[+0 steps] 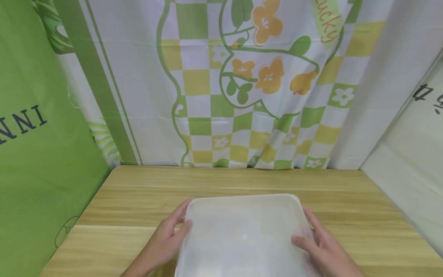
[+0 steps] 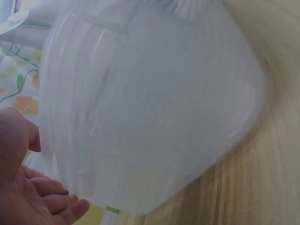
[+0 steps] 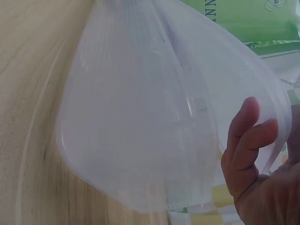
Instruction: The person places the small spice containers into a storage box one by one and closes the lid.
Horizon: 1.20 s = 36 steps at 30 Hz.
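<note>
A translucent white plastic box sits on the wooden table with its lid over it. In the right wrist view the lid stands at an angle away from the box wall. My right hand grips the lid's right edge, thumb on top, fingers underneath. At the lid's left edge, my left hand holds the rim between thumb and fingers. The lid hides the inside of the box in the head view.
The wooden table reaches back to a hanging patterned curtain. Green cloth hangs along the left side and pale cloth along the right.
</note>
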Motion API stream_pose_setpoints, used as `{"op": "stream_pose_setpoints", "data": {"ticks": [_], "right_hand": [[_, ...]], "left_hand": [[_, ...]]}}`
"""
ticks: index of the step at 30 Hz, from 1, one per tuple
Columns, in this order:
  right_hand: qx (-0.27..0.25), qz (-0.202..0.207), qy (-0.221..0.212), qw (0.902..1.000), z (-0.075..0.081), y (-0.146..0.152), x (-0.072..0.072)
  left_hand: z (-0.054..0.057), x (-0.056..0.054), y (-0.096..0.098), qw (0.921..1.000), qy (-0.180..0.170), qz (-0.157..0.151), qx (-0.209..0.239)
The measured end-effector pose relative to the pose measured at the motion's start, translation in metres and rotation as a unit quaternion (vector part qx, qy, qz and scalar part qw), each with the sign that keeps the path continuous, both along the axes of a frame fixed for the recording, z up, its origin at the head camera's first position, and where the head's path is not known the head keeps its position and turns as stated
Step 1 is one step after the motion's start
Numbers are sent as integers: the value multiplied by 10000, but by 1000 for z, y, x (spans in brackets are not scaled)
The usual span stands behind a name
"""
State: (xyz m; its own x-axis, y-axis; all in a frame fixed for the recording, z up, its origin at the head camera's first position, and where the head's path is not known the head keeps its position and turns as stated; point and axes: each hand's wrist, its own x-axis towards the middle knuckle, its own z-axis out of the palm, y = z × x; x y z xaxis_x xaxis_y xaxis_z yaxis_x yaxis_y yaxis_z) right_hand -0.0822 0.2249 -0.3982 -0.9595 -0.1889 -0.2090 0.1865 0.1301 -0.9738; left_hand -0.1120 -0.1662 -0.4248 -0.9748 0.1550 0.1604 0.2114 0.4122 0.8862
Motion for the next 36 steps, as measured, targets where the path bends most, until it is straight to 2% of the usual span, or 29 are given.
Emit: {"op": "stream_pose_setpoints", "data": {"ticks": [2,4,7,10,14,18,25,29,34,36], "right_hand": [[-183,168,-113,9996,0,3,-1],[-96,328,-67,9994,-1,6,-2],[436,538,184,9974,-2,10,-3],[1027,603,408,9920,-4,11,-3],[1694,464,617,9825,-3,10,-3],[2373,263,816,9677,-3,7,-4],[2644,239,1028,9586,-6,9,-8],[2831,267,1102,9524,-10,11,-10],[2948,249,1434,9444,-16,13,-10],[2946,236,1592,9420,-18,13,-10]], "left_hand": [[1,0,0,9999,-42,-23,126],[2,0,0,9999,10,13,157],[2,0,1,9992,15,63,390],[1,0,1,9991,78,145,385],[-1,2,0,9997,-7,194,152],[-4,4,1,9997,-107,170,100],[-6,2,3,9988,-285,-70,390],[-7,1,3,9993,-233,-47,281],[-8,1,3,9998,-212,-17,13],[-8,1,3,9996,-257,-73,67]]}}
